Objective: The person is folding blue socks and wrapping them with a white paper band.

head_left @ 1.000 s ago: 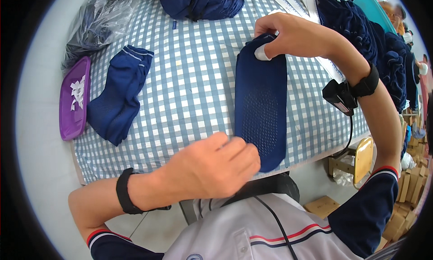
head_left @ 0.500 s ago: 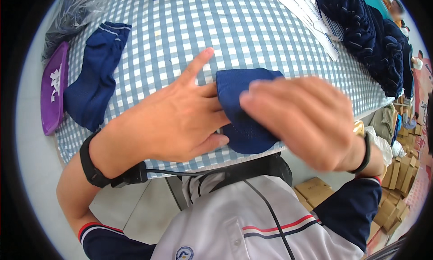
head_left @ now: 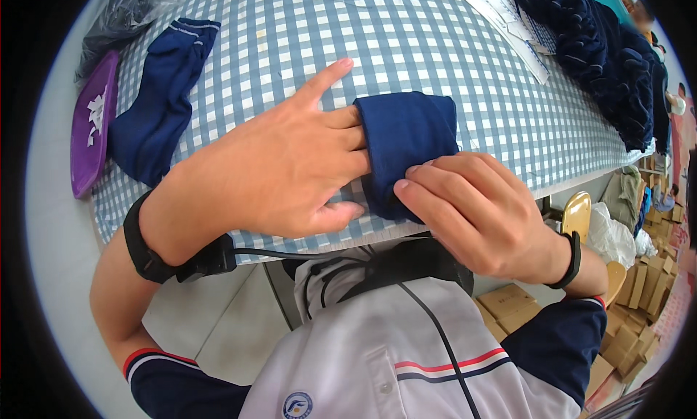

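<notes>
Sock (head_left: 410,132), 1, navy and folded over, lies near the front edge of the checked tablecloth (head_left: 261,70), between 2 hands. Left hand (head_left: 290,165) is spread: 3 fingers run under the folded cloth, their tips hidden, while the other 2 digits lie outside it. Right hand (head_left: 483,212) has its fingertips close together on the near right part of the sock; its thumb cannot be made out, so I cannot tell whether it is clamped on the cloth.

Farther left lies navy sockwear (head_left: 160,99) with 2 pale lines at the cuff; whether that is 1 piece or 2 is unclear. Beside it is 1 purple tray (head_left: 87,173) holding white slips (head_left: 96,115), too bunched to count. Each wrist wears 1 black strap.

The upper edge cuts off 1 clear plastic bag (head_left: 120,27) and 1 dark blue heap (head_left: 602,63), its pieces overlapping beyond counting. White strips (head_left: 504,27) bear markings too fine to read. The shirt carries 1 round badge (head_left: 298,405), its lettering too small to read.
</notes>
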A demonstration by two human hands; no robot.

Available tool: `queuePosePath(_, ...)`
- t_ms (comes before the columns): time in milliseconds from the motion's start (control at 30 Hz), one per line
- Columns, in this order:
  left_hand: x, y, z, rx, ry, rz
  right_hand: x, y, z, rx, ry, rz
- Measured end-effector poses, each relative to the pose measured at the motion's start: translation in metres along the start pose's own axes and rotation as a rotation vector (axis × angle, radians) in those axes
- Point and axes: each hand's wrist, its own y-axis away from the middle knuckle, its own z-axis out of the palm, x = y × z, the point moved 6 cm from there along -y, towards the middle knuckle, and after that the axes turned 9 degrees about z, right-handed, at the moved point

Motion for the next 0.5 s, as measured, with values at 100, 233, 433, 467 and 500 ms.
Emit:
queuePosePath(100, 0.002, -0.005, -0.003, -0.053, -0.031, -0.016, 0.010, -0.009, -0.011, -0.030, -0.114, 0.037)
queuePosePath(233, 0.000, -0.013, -0.014, -0.028, 0.015, -0.132, 0.056, -0.023, -0.045, -0.070, -0.513, 0.409)
queuePosePath(433, -0.015, -0.092, -0.021, 0.416, 0.580, -0.351, 0.148, 0.028, -0.077, 0.081, -0.817, 0.905)
queuePosePath(467, -0.022, -0.104, -0.018, 0.586, 0.555, -0.332, 0.166, 0.047, -0.078, 0.151, -0.844, 0.962)
queuePosePath(500, -0.018, -0.114, -0.018, 0.506, 0.171, -0.239, 0.182, 0.062, -0.072, 0.092, -0.802, 1.021)
